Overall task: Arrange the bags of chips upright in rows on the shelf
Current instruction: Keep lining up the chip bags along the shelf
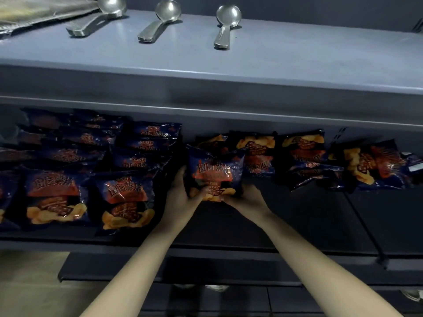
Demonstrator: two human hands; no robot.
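both hands grasp one bag of chips (214, 177) at the middle of the lower shelf (297, 225): the left hand (183, 193) wraps its 9 o'clock side and bottom corner, the right hand (247, 197) cups the bottom from 4 o'clock. the bag stands upright, long axis 12 to 6, print facing the camera, top tilted slightly back. bare dark shelf lies open at 5 and 3 o'clock of it, out to the front edge. at 9 o'clock, just beside the left hand, stand upright rows of bags (91, 175), two full front bags in view, the ranks behind too dim to count. from 1 to 3 o'clock loose bags (302, 154) lie flat and askew, about four. on the upper shelf (274, 72) lie three groups of metal spoons (223, 26), handles toward the camera.
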